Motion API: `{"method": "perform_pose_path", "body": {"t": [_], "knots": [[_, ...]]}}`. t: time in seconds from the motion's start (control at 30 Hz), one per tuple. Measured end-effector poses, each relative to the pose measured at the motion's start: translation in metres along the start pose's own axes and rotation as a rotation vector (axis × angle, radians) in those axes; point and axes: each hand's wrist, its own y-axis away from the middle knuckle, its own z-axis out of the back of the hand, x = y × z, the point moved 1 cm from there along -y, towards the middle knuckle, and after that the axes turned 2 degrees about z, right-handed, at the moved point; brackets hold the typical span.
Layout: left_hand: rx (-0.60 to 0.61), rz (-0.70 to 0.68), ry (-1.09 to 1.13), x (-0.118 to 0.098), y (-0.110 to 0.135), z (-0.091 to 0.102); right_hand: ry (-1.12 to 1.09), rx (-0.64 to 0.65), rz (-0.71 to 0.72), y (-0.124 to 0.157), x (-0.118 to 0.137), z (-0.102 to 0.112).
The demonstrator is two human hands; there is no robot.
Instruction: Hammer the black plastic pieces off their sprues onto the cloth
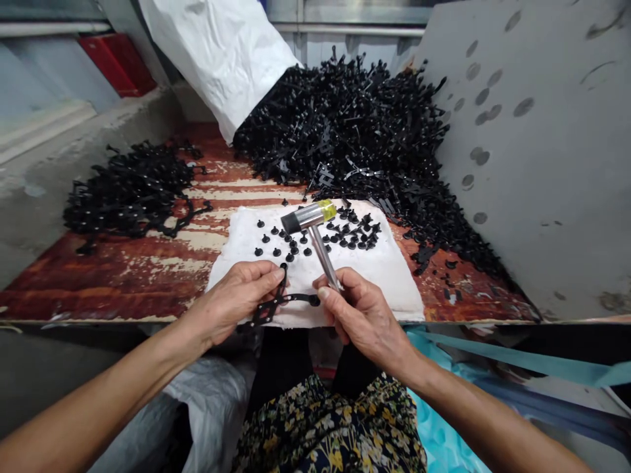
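Note:
My left hand [246, 292] is closed, pinching a black jointed linkage [269, 309] with round knobs at its ends, held over the front edge of the white cloth [231, 240]. In my right hand [357, 312] is a mallet [323, 253] with a metal handle, one black face and one yellow face; its head points up and away from me. The right fingertips also touch or lie close beside one knobbed end of the linkage. Several small black knobs with stems [362, 233] are scattered on the cloth beyond my hands.
A large heap of black parts [345, 125] fills the back of the worn red-brown table [118, 276]. At left lies a smaller pile of black linkages [131, 190]. A white sack [221, 52] leans at the back, and a grey panel [542, 164] stands along the right.

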Motion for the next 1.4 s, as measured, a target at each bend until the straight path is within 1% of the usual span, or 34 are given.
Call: {"method": "perform_pose_path", "body": {"t": [0.13, 0.23, 0.3, 0.37, 0.43, 0.53, 0.67, 0.87, 1.1, 1.4], "knots": [[-0.054, 0.073, 0.026, -0.008, -0.008, 0.006, 0.011, -0.098, -0.013, -0.002, -0.001, 0.014], [-0.001, 0.078, -0.043, -0.012, -0.018, 0.007, -0.024, -0.129, -0.05, -0.005, -0.003, 0.021], [0.017, 0.072, -0.076, -0.014, -0.023, 0.007, -0.04, -0.125, -0.067, -0.006, -0.005, 0.022], [0.0, 0.08, -0.084, -0.016, -0.026, 0.007, -0.055, -0.117, -0.079, -0.006, -0.006, 0.023], [-0.02, 0.103, -0.089, -0.018, -0.026, 0.007, -0.067, -0.107, -0.092, -0.006, -0.007, 0.023], [-0.016, 0.11, -0.103, -0.02, -0.026, 0.007, -0.068, -0.095, -0.101, -0.006, -0.006, 0.024], [0.012, 0.107, -0.117, -0.018, -0.028, 0.007, -0.068, -0.092, -0.107, -0.006, -0.006, 0.024], [0.003, 0.092, -0.101, -0.018, -0.03, 0.007, -0.058, -0.093, -0.105, -0.006, -0.009, 0.025], [0.032, 0.067, -0.097, -0.016, -0.034, 0.01, -0.043, -0.09, -0.114, -0.006, -0.009, 0.025], [0.011, 0.085, -0.116, -0.016, -0.036, 0.008, -0.007, -0.081, -0.094, -0.005, -0.009, 0.026]]}}
